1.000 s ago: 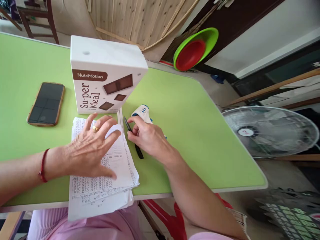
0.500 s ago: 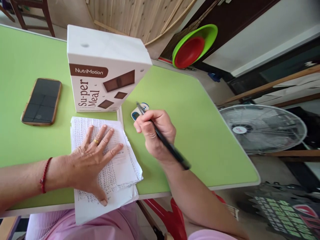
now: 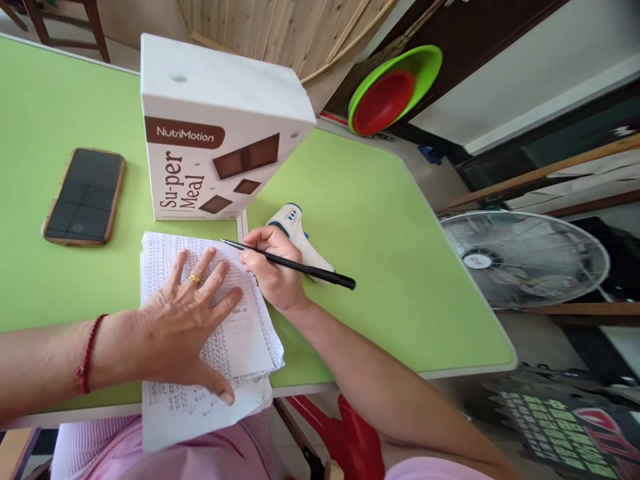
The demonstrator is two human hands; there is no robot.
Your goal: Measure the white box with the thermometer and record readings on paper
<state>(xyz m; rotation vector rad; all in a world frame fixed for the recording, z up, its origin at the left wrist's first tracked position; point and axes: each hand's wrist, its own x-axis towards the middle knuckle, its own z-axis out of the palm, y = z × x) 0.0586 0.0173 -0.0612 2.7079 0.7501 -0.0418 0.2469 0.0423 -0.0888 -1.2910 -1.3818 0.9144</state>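
Fingers spread, my left hand (image 3: 187, 327) lies flat on a stack of handwritten paper sheets (image 3: 250, 347) at the table's near edge. The lowest sheet hangs over that edge. My right hand (image 3: 275, 267) grips a black pen (image 3: 315, 271), its tip pointing left above the upper right part of the top sheet. Whether the tip touches the paper I cannot tell. Behind my right hand lies a white and blue handheld thermometer (image 3: 307, 247), partly covered by the hand. A white NutriMotion box (image 3: 185, 160) stands upright just beyond the sheets.
On the green table (image 3: 380, 267), a phone in a brown case (image 3: 86, 197) lies at the left. Past the right edge stands a fan (image 3: 525, 260). Green and red basins (image 3: 385, 103) are beyond the far edge. A red chair (image 3: 350, 440) is below the near edge.
My right hand has moved left with the pen, from over the thermometer to the sheets' right edge. More of the thermometer shows now. My left hand stays on the sheets.
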